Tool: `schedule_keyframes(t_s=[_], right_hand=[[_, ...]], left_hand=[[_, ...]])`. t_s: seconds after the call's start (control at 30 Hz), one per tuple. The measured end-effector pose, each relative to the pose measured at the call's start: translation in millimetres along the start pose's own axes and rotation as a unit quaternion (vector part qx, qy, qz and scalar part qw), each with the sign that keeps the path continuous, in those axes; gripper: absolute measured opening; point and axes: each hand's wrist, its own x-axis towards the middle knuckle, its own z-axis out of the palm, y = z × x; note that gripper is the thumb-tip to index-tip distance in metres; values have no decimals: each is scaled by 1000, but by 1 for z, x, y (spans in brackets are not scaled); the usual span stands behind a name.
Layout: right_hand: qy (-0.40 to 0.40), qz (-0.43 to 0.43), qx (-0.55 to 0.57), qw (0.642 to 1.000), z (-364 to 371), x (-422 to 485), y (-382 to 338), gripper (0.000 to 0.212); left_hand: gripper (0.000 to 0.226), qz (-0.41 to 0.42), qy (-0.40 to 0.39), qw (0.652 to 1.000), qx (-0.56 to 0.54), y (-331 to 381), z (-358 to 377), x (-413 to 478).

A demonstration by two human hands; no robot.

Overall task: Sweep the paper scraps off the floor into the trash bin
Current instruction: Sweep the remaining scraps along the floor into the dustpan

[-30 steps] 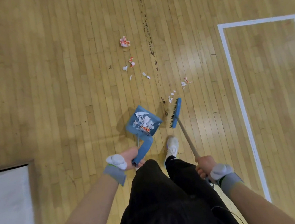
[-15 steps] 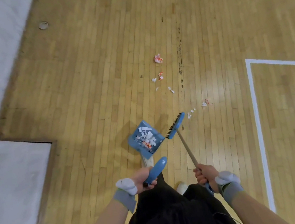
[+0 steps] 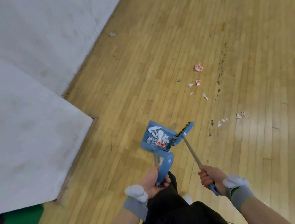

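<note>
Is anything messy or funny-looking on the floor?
Yes. Torn paper scraps lie scattered on the wooden floor beyond the broom, apart from the ones already in the dustpan. A dark scuff line also runs along the boards right beside them.

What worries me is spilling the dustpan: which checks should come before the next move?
1. The left hand holds the dustpan by its handle: ok.
2. The right hand holds the broom: ok.
3. The collected scraps lie inside the pan: ok.
4. Floor swept: not ok, loose scraps lie ahead to the right.
5. Pan held level: cannot tell.
6. Path to the trash bin: cannot tell, no bin is in view.
</note>
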Motion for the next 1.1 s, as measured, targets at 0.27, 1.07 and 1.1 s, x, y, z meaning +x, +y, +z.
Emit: schedule_keyframes(t_s=[0.27,1.07,1.1], right_hand=[[-54,13,-114,992,21,-39,70,41],[-73,-7,-263,962,252,-102,391,29],[-78,-6,-268,960,255,-102,405,29]], left_hand=[[25,95,57,993,-50,-80,-41,-90],[22,152,48,967,-197,-249,-381,-277],[22,157,49,965,-203,-260,-391,-282]])
